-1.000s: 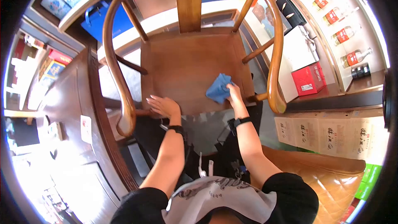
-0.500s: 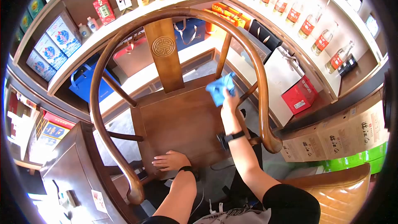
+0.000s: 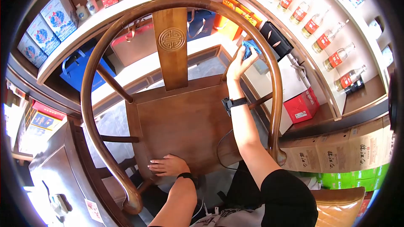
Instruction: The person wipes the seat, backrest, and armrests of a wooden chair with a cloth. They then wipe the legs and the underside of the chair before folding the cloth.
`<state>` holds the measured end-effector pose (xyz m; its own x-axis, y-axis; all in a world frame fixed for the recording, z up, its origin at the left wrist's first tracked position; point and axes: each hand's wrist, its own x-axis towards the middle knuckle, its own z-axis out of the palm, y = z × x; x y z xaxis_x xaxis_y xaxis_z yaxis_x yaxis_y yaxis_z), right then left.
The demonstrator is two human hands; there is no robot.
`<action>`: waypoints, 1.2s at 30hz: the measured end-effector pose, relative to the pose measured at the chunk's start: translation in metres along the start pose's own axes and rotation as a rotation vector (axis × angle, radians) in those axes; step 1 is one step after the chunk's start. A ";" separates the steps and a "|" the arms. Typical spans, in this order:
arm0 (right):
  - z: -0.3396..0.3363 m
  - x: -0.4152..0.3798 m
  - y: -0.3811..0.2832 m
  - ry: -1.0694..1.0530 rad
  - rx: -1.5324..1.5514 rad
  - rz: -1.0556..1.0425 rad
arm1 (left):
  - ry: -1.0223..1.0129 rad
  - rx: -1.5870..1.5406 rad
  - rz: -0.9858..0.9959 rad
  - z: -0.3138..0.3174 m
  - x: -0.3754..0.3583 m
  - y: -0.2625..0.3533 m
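A dark wooden armchair with a curved top rail and a carved back splat [image 3: 172, 65] faces me. My left hand [image 3: 169, 165] lies flat on the front left part of its seat [image 3: 185, 122], fingers spread and holding nothing. Raised at the right side of the chair, my right hand [image 3: 243, 62] grips a crumpled blue cloth [image 3: 251, 48]. The cloth is close to the inner side of the curved rail [image 3: 264, 44], near the right rear post; whether it touches the wood is hard to tell. A black watch is on my right wrist.
Shelves with bottles [image 3: 325, 41] and boxes [image 3: 59, 17] curve around behind the chair. Gift bags [image 3: 86, 68] stand below them. Cartons [image 3: 336, 151] are stacked at right, beside a tan leather seat [image 3: 336, 206]. A dark cabinet [image 3: 63, 164] stands at left.
My right hand has moved up and to the right with the blue cloth, from above the seat's right rear to the curved rail. My left hand stays on the seat. The view has shifted slightly.
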<state>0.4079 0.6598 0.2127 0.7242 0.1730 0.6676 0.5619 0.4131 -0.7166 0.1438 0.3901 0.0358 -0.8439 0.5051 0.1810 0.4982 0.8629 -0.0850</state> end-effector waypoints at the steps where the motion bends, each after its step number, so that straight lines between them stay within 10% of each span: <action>1: -0.002 0.000 -0.003 -0.022 0.066 0.037 | -0.008 -0.005 -0.001 -0.002 0.000 0.001; 7: -0.010 0.015 0.009 -0.020 -0.185 -0.234 | 0.032 -0.031 0.014 -0.003 0.001 0.001; 22: 0.006 0.040 0.073 -0.187 -0.088 0.044 | -0.052 -0.074 0.014 0.000 0.003 0.000; 29: 0.010 0.033 0.084 -0.050 -0.028 -0.163 | -0.018 -0.075 0.037 0.011 0.002 -0.002; 36: -0.014 -0.038 0.134 -0.094 -0.095 0.147 | -0.063 -0.058 0.019 0.016 0.002 0.000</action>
<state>0.4610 0.6961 0.0886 0.7631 0.3103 0.5669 0.4911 0.2917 -0.8208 0.1390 0.3911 0.0208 -0.8441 0.5231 0.1181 0.5234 0.8516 -0.0309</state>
